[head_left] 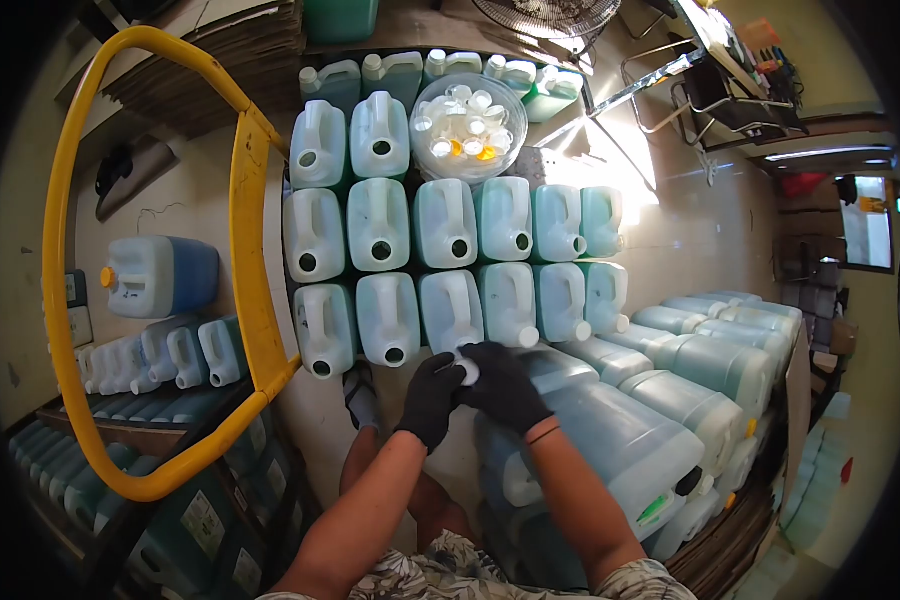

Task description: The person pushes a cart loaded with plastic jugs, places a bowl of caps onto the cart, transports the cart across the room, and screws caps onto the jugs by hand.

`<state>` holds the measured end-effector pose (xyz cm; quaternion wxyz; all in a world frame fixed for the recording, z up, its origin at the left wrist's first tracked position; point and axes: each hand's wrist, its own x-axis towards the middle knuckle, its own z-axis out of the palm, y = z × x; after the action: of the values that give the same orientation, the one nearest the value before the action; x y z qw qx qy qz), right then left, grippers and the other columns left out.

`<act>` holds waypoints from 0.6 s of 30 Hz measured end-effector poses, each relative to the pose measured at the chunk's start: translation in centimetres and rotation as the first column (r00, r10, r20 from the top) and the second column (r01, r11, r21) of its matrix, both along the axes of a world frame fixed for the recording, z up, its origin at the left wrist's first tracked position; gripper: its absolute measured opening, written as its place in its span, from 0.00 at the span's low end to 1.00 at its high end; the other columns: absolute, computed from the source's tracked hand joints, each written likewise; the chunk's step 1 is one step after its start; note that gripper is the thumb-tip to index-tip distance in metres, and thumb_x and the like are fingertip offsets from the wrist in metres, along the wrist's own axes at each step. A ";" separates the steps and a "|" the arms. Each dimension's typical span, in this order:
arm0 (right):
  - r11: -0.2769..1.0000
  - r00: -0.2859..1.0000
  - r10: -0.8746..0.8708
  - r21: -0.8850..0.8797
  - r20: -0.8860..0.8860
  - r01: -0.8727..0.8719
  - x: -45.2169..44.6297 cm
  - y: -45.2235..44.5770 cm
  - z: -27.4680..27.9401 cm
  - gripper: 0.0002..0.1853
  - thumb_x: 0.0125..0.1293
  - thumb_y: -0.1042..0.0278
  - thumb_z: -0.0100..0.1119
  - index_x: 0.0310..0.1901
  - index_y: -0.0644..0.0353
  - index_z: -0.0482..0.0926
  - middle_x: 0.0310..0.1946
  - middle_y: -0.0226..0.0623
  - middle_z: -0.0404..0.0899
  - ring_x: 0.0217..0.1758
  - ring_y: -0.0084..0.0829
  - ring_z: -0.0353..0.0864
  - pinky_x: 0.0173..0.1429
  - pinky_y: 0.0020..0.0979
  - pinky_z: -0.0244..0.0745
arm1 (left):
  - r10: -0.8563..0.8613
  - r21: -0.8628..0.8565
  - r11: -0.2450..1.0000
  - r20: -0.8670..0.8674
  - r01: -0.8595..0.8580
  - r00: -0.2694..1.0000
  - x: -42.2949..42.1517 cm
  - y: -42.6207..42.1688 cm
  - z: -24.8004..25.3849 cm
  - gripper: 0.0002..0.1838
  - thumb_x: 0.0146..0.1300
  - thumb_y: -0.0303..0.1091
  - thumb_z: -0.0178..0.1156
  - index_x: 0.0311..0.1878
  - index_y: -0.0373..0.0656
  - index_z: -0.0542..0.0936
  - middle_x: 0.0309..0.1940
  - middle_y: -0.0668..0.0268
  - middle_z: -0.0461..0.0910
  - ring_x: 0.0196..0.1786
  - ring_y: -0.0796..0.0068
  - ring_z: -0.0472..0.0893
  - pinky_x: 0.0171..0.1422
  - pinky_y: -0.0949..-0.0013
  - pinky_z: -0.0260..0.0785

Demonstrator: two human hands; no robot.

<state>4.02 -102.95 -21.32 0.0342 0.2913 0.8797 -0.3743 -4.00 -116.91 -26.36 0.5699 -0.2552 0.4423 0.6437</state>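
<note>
My left hand (432, 402), in a dark glove, closes its fingers on a white cap (467, 372) from the left. On the other side my gloved right hand (507, 390) is also closed on the cap, with some fingertips hidden. The cap is at the mouth end of a translucent jug (450, 308) in the nearest row; I cannot tell whether it is seated on the neck. To the left stands an uncapped jug (388, 312) with a dark round mouth. Directly right is a jug (508, 300) with a white cap on.
Behind the rows sits a round tub (519, 150) of loose white and orange caps. A yellow tubular handle (242, 250) rises at left. Large translucent containers (620, 430) lie stacked close on my right. A fan (550, 15) stands at the back.
</note>
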 end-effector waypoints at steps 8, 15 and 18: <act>0.968 0.981 -0.189 0.162 -0.042 0.194 0.4 -1.7 -6.4 0.21 0.59 0.67 0.70 0.55 0.59 0.80 0.51 0.47 0.81 0.58 0.51 0.80 0.64 0.47 0.74 | -0.205 -0.177 0.973 -0.350 0.151 0.914 -1.6 -0.9 -0.5 0.23 0.70 0.36 0.64 0.64 0.38 0.74 0.53 0.62 0.80 0.47 0.73 0.82 0.51 0.69 0.77; 0.965 0.987 -0.146 0.211 -0.062 0.156 0.0 -2.3 -7.5 0.20 0.59 0.67 0.70 0.53 0.59 0.80 0.51 0.47 0.82 0.57 0.50 0.80 0.62 0.46 0.75 | -0.021 -0.138 0.989 -0.442 -0.045 0.897 -5.9 -4.6 3.2 0.18 0.71 0.35 0.62 0.59 0.38 0.76 0.48 0.63 0.80 0.50 0.73 0.81 0.53 0.67 0.76; 0.960 0.986 -0.160 0.227 -0.047 0.166 -0.3 -3.2 -7.5 0.20 0.59 0.68 0.70 0.53 0.59 0.80 0.53 0.47 0.82 0.58 0.49 0.80 0.62 0.46 0.76 | 0.040 -0.079 0.990 -0.632 -0.116 0.774 -10.6 -5.3 12.3 0.13 0.71 0.32 0.59 0.56 0.38 0.77 0.47 0.62 0.80 0.50 0.71 0.80 0.57 0.68 0.74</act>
<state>3.70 -106.15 -28.81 -0.0430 0.3595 0.8905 -0.2756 -14.59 -122.16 -14.05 0.3472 -0.0760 0.6318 0.6888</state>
